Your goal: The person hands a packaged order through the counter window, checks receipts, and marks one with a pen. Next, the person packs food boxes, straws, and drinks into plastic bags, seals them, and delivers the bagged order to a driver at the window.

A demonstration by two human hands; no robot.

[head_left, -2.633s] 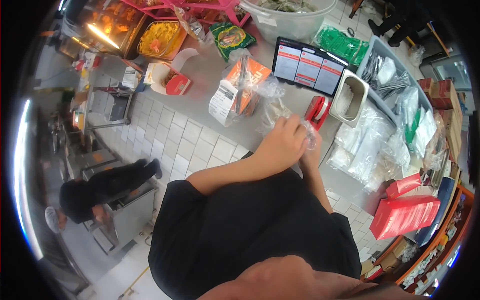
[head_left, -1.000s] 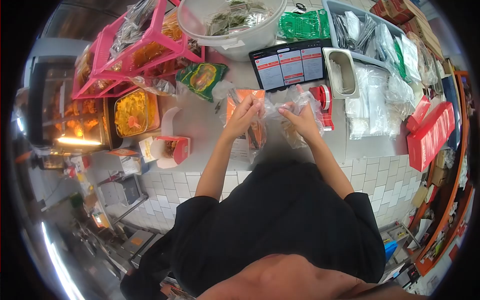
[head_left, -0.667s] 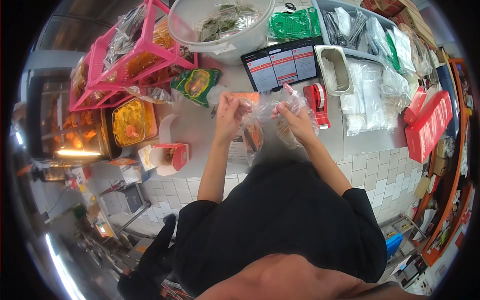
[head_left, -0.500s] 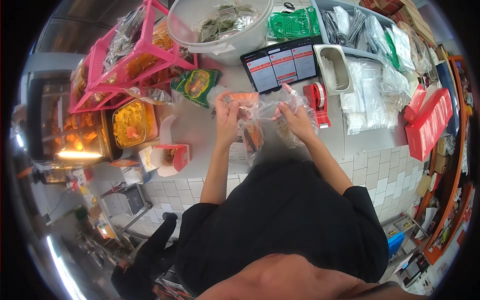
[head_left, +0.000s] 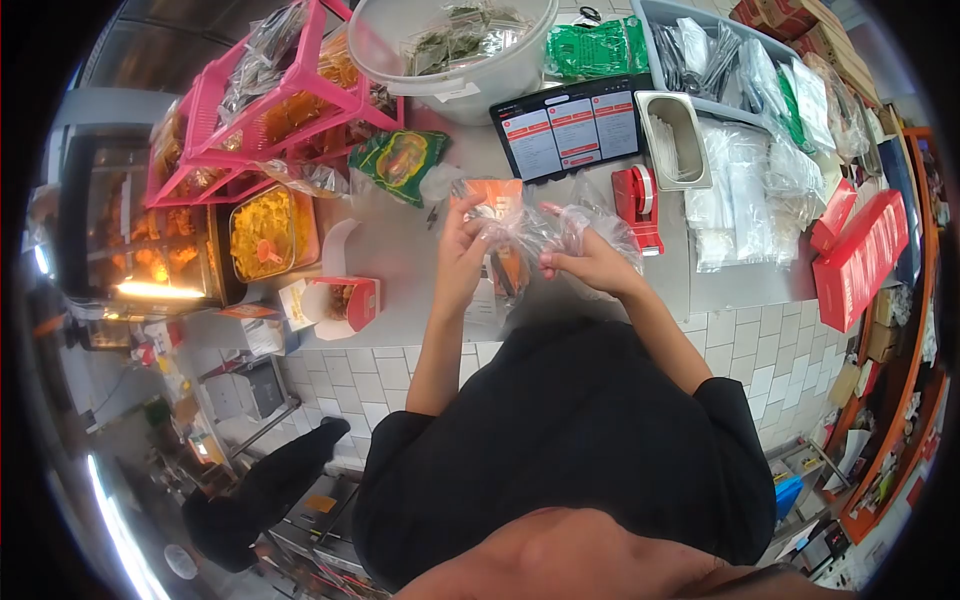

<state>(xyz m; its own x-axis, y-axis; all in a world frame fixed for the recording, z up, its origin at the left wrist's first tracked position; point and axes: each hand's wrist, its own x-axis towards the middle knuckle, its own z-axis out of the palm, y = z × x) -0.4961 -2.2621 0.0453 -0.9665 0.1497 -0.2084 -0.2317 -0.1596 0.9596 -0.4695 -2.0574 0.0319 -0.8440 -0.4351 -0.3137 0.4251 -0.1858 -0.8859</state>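
Note:
My left hand (head_left: 462, 250) is closed on the gathered top of a clear plastic bag (head_left: 522, 232). Inside that bag shows an orange packet or box (head_left: 512, 265), upright over the counter edge. My right hand (head_left: 598, 262) is at the bag's right side, its fingers bent around clear plastic; the film partly covers the fingertips. More crumpled clear plastic (head_left: 612, 228) lies just beyond the right hand, beside a red tape dispenser (head_left: 637, 208). A tablet (head_left: 568, 130) with order-like panels stands behind the hands.
Left are a green packet (head_left: 400, 165), a pink basket (head_left: 240, 130), a tub of yellow food (head_left: 268, 238) and an open red-white box (head_left: 350, 303). Behind sits a white bowl (head_left: 450, 95). Right are a metal tray (head_left: 675, 145), plastic bags (head_left: 735, 190) and a red box (head_left: 860, 260). Another person (head_left: 250, 500) is lower left.
The stretch of plastic between my hands has become shorter and more bunched. My right hand has shifted slightly down and its fingers have changed position. The other person's leg has moved.

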